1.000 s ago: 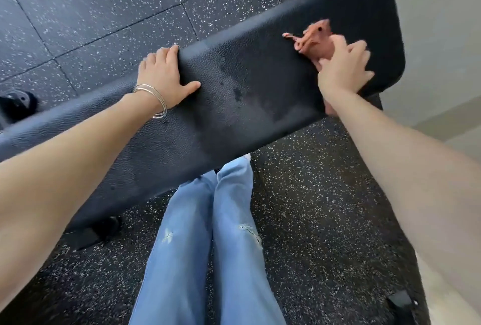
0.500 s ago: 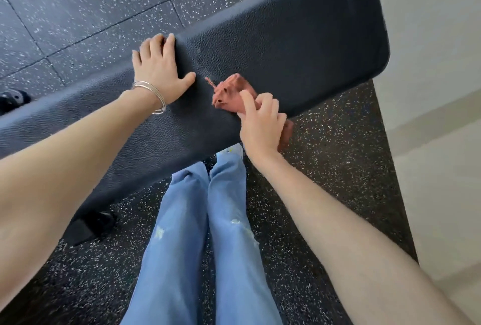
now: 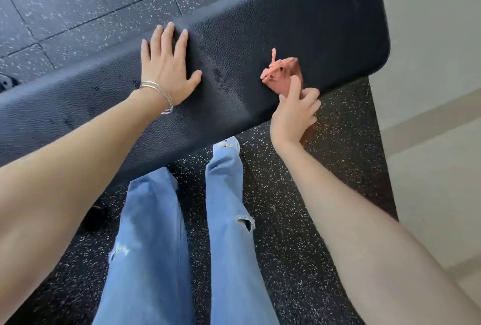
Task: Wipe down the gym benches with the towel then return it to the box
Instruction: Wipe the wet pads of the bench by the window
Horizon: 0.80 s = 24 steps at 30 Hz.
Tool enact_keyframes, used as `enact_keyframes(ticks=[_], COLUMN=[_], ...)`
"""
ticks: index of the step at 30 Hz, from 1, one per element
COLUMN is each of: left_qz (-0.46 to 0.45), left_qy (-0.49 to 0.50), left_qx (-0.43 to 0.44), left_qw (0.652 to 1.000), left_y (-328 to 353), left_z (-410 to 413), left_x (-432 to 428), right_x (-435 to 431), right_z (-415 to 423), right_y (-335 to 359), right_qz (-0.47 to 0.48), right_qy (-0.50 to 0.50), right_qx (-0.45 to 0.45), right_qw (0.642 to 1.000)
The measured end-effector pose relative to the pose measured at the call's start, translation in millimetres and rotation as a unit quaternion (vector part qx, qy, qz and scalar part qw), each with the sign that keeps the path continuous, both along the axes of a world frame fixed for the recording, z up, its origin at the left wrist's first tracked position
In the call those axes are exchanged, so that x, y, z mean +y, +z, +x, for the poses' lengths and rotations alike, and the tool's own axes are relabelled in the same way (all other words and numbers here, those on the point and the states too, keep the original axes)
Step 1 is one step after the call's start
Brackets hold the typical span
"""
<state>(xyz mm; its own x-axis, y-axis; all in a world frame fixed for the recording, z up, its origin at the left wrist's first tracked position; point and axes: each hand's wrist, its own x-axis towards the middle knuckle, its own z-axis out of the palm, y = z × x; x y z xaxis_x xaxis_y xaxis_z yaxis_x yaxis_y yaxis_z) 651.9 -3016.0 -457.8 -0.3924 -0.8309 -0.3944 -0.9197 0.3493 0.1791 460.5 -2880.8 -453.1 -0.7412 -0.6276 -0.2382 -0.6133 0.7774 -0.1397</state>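
Small salmon-pink cloth towel point(image 3: 283, 76): limp and light, bunched at the near edge of the black pebbled vinyl bench surface point(image 3: 299, 20).
Right hand point(image 3: 294, 114): fingers clamped on the towel's lower folds, probably the best hold.
Left hand point(image 3: 166, 67): fingers splayed flat on the surface.

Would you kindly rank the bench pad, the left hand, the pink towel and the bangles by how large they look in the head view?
1. bench pad
2. left hand
3. pink towel, partly hidden by the right hand that grips it, so its full size is unsure
4. bangles

My left hand point(image 3: 166, 69) lies flat on the black padded bench point(image 3: 286, 25); my right hand point(image 3: 294, 116) grips a crumpled pink towel point(image 3: 282, 72).
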Motion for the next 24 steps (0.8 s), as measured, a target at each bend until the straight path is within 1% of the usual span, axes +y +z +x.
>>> enact_keyframes(ticks=[2,3,5,7,9,11,12,14,16,17,19,20,22,24], left_qz=[-0.004,-0.001,0.009,0.014,0.015,0.021,0.024,0.027,0.031,0.033,0.038,0.039,0.039,0.04], left_qy=[0.015,0.025,0.04,0.041,0.042,0.043,0.042,0.037,0.027,0.022,0.015,0.012,0.005,-0.002], left_qx=[0.008,0.009,0.005,-0.008,-0.019,-0.019,-0.018,-0.012,-0.007,-0.006,-0.004,-0.003,-0.003,-0.001], left_qw=[1.0,1.0,0.999,0.999,0.999,0.999,0.999,0.999,0.999,0.999,0.999,0.999,0.999,0.999], left_y=[0.4,0.7,1.8,3.1,3.9,4.6,4.8,4.6,4.5,4.8,5.6,5.7,4.9,3.2], left_z=[7.1,12.1,26.4,47.8,72.3,91.5,98.6,109.5,118.2,122.5,130.9,135.1,142.9,149.8], left_x=[-0.6,-1.5,-4.4,-9.2,-13.7,-15.8,-15.9,-16.8,-18.6,-19.9,-21.3,-21.8,-22.7,-24.1], right_x=[15.7,23.1,36.6,36.7,23.0,0.0,-13.8,-41.1,-56.6,-58.9,-50.7,-42.9,-29.2,-18.1], right_z=[64.2,96.2,144.6,149.1,119.7,75.8,51.9,18.6,18.6,33.7,84.1,114.0,164.6,185.0], right_y=[1.1,3.6,10.0,13.1,14.1,15.0,14.9,13.7,7.9,5.8,3.3,2.5,2.5,4.1], right_qz=[-0.001,0.003,0.019,0.016,0.002,0.004,0.007,0.014,0.025,0.028,0.019,0.015,0.016,0.034], right_qy=[-0.011,0.005,0.087,0.146,0.143,0.116,0.085,-0.021,-0.114,-0.126,-0.095,-0.068,-0.025,0.042], right_qx=[-0.05,-0.076,-0.125,-0.153,-0.138,-0.085,-0.063,-0.061,-0.056,-0.035,0.006,0.012,-0.003,-0.016], right_qw=[0.999,0.997,0.988,0.977,0.98,0.99,0.994,0.998,0.992,0.991,0.995,0.998,1.0,0.998])
